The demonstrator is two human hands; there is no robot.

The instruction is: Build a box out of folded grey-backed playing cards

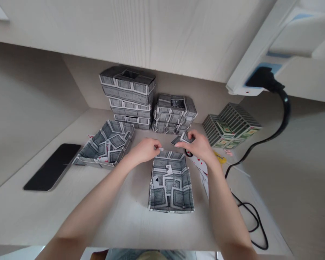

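My left hand (146, 150) is closed in a pinch at the far left corner of an open box made of folded playing cards (191, 196). A small white card piece (161, 149) shows at its fingertips. My right hand (199, 144) grips a folded playing card (186, 137) between thumb and fingers, above and behind the box's far right corner. Close to that thumb is another grey-backed card (175, 140). Inside the box lie several loose folded cards (169, 183), some with white corners showing. Beneath my right wrist is a black loop (189, 153), mostly hidden.
A second card box (83, 159) with loose cards stands left, beside a black phone (52, 168). Stacked card boxes (130, 97) and a shorter stack (174, 113) stand behind. At right are green card packs (231, 124), face-up cards (200, 164) and a black cable (284, 115).
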